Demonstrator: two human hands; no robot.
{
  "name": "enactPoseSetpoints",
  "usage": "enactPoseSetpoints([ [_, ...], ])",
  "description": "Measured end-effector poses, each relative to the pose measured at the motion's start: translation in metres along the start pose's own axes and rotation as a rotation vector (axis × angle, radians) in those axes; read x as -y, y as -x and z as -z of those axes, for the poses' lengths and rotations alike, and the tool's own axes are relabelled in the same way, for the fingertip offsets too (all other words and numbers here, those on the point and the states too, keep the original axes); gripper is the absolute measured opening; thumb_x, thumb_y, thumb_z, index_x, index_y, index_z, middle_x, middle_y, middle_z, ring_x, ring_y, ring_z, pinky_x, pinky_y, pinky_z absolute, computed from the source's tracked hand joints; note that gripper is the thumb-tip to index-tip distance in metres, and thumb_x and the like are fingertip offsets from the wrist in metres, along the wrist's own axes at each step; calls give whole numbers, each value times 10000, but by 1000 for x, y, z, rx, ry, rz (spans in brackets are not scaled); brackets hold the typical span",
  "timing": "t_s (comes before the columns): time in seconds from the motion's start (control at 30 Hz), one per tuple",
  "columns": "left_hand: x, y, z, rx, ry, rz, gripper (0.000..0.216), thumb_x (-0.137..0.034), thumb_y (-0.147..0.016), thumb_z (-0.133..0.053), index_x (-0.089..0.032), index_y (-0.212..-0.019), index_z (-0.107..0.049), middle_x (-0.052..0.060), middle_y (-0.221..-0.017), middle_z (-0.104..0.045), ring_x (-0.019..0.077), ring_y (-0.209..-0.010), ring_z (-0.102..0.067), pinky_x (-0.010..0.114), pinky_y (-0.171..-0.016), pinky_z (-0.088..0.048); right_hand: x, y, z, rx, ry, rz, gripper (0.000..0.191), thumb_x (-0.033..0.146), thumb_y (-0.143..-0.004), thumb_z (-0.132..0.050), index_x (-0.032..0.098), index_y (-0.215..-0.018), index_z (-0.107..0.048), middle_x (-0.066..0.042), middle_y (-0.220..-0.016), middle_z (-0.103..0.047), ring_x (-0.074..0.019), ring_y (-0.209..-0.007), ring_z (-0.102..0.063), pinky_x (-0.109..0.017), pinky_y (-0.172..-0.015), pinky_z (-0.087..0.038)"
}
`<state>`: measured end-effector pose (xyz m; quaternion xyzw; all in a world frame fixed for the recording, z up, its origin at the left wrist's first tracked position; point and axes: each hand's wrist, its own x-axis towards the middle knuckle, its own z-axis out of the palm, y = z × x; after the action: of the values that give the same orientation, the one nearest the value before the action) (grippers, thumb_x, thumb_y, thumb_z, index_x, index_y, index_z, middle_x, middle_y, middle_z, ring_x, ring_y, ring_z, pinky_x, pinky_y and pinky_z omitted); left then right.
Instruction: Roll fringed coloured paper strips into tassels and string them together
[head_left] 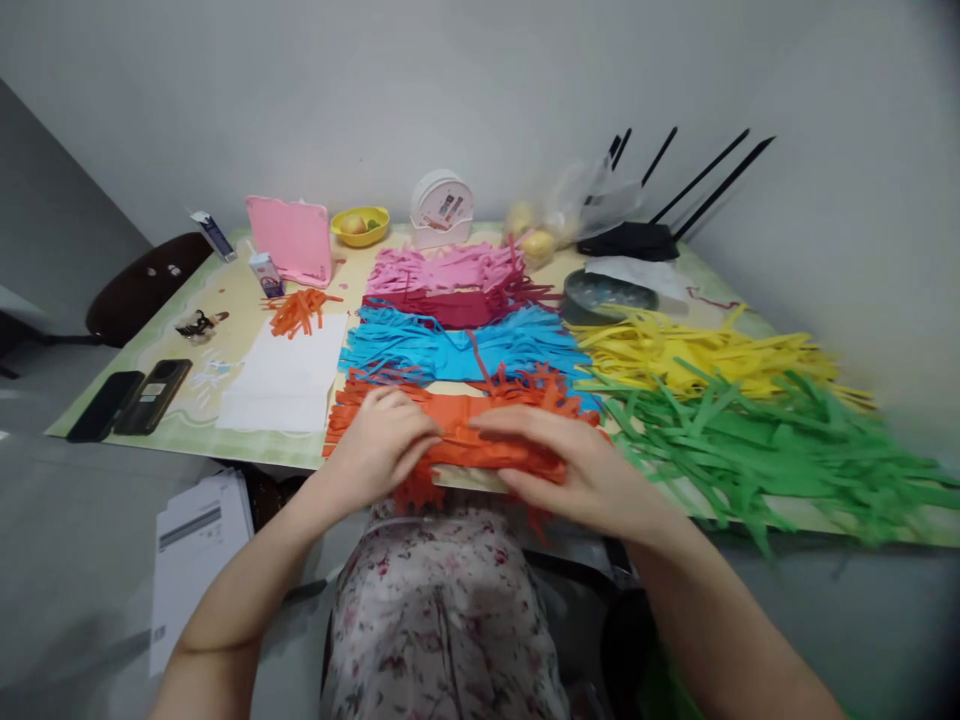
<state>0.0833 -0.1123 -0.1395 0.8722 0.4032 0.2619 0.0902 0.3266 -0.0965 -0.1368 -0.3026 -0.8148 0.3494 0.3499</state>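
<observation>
At the table's near edge lies orange fringed paper (448,408), cut into thin strips at both ends and partly folded along its front. My left hand (386,440) is closed on its left part, thumb against curled fingers. Over on the right, my right hand (574,465) grips the front fold between long fingers and thumb. Some orange strips hang below the edge. Right behind it is blue fringed paper (450,352), then dark red (450,308) and pink fringed paper (442,268).
Yellow (667,355) and green fringed paper (780,455) cover the table's right side. A dark bowl (609,298) and a black router (630,242) stand behind. On the left are white sheets (281,375), loose orange strips (298,312), two phones (153,396) and a pink tablet case (292,240).
</observation>
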Motion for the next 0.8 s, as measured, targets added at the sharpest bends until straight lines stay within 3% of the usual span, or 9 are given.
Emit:
enactPoseSetpoints([
  [0.1,3,2,-5,-185,-306,-237,181,-148,-960,-512,-224,-958,-676,-1,-848,-754,165,-885,-653,482,-1085,-358,-9,-10,3,88,-173,-228,342,368,-881,-639,215,-1179,-710,-96,-1202,-726,-256,-1111,-678,-399,-972,-524],
  [0.23,5,5,-9,-387,-394,-464,132,-152,-929,-587,-233,-991,-671,-9,-913,-783,149,-909,-690,463,-1126,-347,-20,-20,-15,333,-553,-363,322,485,-835,-684,176,-906,-736,-76,-867,-771,-209,-828,-721,-338,-794,-561],
  [0.3,9,8,-11,-411,-384,-461,149,-169,-937,-577,-247,-1018,-675,-6,-952,-790,157,-933,-706,471,-1136,-343,-19,-20,-26,326,-672,-408,318,490,-812,-714,172,-828,-700,-43,-724,-735,-157,-681,-682,-284,-695,-540],
  [0.47,14,9,-30,-530,-206,-236,214,-121,-914,-589,-249,-1060,-679,-7,-935,-795,175,-990,-719,467,-1123,-354,-4,-16,-44,73,-734,-411,287,451,-795,-749,180,-857,-675,-4,-672,-686,-124,-628,-638,-250,-651,-510],
  [0.63,-5,-10,-51,-683,340,129,136,-183,-912,-616,-237,-947,-736,37,-990,-784,185,-996,-722,423,-1026,-482,3,-23,-43,-156,-585,-255,235,425,-864,-680,194,-905,-694,-25,-735,-719,-167,-725,-680,-302,-741,-542],
  [0.73,-16,-21,-55,-619,671,306,166,-238,-927,-600,-219,-960,-761,86,-1113,-758,210,-1089,-696,381,-963,-538,-2,-30,-34,-216,-451,-171,167,355,-904,-633,201,-911,-699,-36,-805,-741,-181,-818,-699,-318,-813,-542],
  [0.8,-18,-28,-58,-576,761,348,190,-271,-932,-596,-215,-1002,-764,101,-1178,-736,227,-1150,-670,406,-1022,-506,-4,-33,-30,-237,-434,-152,113,313,-908,-622,208,-929,-662,-25,-827,-737,-169,-815,-706,-298,-797,-544],
])
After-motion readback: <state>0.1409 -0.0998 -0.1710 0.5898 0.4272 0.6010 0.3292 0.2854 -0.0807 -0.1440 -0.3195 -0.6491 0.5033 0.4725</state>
